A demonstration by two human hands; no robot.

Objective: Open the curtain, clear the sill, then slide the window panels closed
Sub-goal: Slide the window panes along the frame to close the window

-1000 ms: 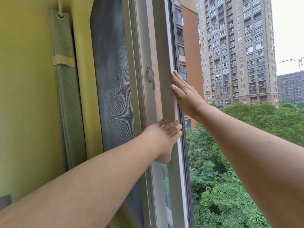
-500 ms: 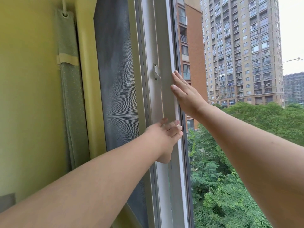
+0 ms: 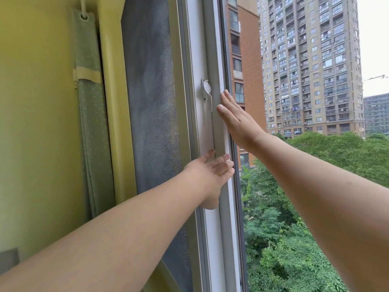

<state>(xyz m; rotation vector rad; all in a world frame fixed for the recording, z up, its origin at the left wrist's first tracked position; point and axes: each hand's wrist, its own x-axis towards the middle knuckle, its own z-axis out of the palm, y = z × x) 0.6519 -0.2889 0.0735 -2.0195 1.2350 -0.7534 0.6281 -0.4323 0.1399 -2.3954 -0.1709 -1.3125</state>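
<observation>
At the far left the curtain (image 3: 90,114) is seen gathered and tied against the yellow wall (image 3: 37,123), clear of the glass. Next comes the dark mesh screen (image 3: 151,102), then the white window panel (image 3: 202,127), its upright edge stacked at the left side of the opening with the latch (image 3: 205,89) showing on it. The sill is not shown. The left hand (image 3: 210,175) is hooked around the panel's edge, fingers curled over it, thumb on the near face. Higher up, the right hand (image 3: 235,119) is laid flat and spread against the same edge, nothing gripped. For a clean slide, the pull is best shared evenly, high and low, so the panel is kept square in its track. Fingertips should be kept out of the closing gap, and the latch left until the panel is fully home.
</observation>
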